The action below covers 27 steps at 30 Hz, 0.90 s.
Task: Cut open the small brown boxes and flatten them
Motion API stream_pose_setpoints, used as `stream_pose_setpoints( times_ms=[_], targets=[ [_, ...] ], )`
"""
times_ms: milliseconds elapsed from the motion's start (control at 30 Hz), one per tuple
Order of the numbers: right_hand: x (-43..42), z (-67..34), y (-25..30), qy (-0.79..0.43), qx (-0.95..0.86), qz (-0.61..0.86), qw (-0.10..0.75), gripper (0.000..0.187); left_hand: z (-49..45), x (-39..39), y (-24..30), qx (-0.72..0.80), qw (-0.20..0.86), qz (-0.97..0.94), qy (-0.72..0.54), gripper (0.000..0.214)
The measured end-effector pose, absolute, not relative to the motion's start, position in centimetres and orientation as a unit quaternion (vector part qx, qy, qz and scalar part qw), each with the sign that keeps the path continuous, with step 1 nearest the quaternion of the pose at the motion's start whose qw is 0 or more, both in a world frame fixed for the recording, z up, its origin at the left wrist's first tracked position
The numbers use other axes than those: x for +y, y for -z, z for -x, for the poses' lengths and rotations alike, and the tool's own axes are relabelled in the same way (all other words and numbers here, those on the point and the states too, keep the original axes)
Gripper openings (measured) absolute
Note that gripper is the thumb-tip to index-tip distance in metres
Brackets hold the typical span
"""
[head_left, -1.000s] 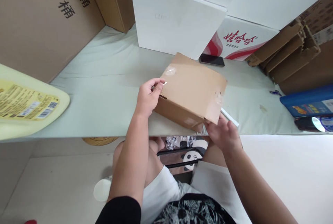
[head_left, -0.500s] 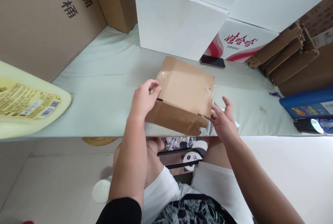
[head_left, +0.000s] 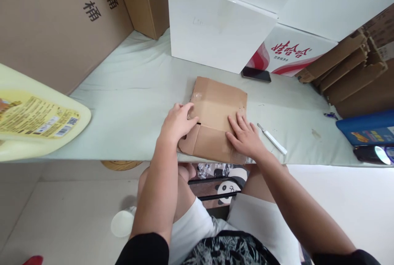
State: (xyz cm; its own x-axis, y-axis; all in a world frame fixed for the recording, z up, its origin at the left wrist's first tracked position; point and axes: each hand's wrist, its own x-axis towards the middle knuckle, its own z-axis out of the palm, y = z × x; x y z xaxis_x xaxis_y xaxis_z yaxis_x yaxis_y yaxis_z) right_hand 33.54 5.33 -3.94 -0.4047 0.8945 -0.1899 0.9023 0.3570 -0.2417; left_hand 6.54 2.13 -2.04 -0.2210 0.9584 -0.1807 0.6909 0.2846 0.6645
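Note:
A small brown cardboard box (head_left: 215,100) lies pressed low on the cloth-covered table (head_left: 132,104), its near panel reaching the front edge. My left hand (head_left: 179,123) is closed at the box's left side, with fingers curled and thumb over the edge near a dark slot. Spread flat on the right part of the cardboard, my right hand (head_left: 246,135) has its fingers apart and grips nothing. Just right of that hand rests a slim craft knife (head_left: 272,138) with a white handle and a metal blade.
Behind the cardboard, a black phone (head_left: 256,74) lies before stacked white boxes (head_left: 215,22). A yellow jug (head_left: 40,121) and a large carton (head_left: 46,31) are on the left. Folded cardboard (head_left: 347,63) and a blue package (head_left: 366,131) stand on the right.
The cardboard box has gone from raised to nearly flat. My right hand has moved left from its right edge onto its top, uncovering the craft knife. My left hand stays at the left side.

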Motion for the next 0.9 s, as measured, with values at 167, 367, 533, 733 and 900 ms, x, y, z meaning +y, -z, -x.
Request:
stream_pose_setpoints(
  times_ms=[167, 367, 533, 733, 900],
  targets=[
    [5.4, -32.4, 5.7, 0.135, 0.828, -0.543, 0.029, 0.068, -8.1, 2.6, 2.7, 0.743, 0.257, -0.566, -0.248, 0.054],
    [3.8, -33.5, 4.5, 0.168, 0.847, -0.501, 0.052, 0.072, -7.9, 2.9, 2.0, 0.698, 0.352, -0.478, -0.4, 0.059],
    [0.3, -35.7, 3.7, 0.21, 0.863, -0.458, 0.025, 0.091, -7.5, 2.9, 1.7, 0.587, 0.482, -0.438, -0.481, 0.058],
    [-3.3, -37.0, 2.4, 0.23, 0.865, -0.443, -0.049, 0.102, -10.3, 2.9, 0.0, 0.53, 0.508, -0.409, -0.542, 0.062],
    [-3.3, -41.1, 0.8, 0.281, 0.765, -0.545, -0.198, 0.069, -13.1, 3.2, 0.8, 0.415, 0.561, -0.434, -0.57, 0.067]
  ],
)
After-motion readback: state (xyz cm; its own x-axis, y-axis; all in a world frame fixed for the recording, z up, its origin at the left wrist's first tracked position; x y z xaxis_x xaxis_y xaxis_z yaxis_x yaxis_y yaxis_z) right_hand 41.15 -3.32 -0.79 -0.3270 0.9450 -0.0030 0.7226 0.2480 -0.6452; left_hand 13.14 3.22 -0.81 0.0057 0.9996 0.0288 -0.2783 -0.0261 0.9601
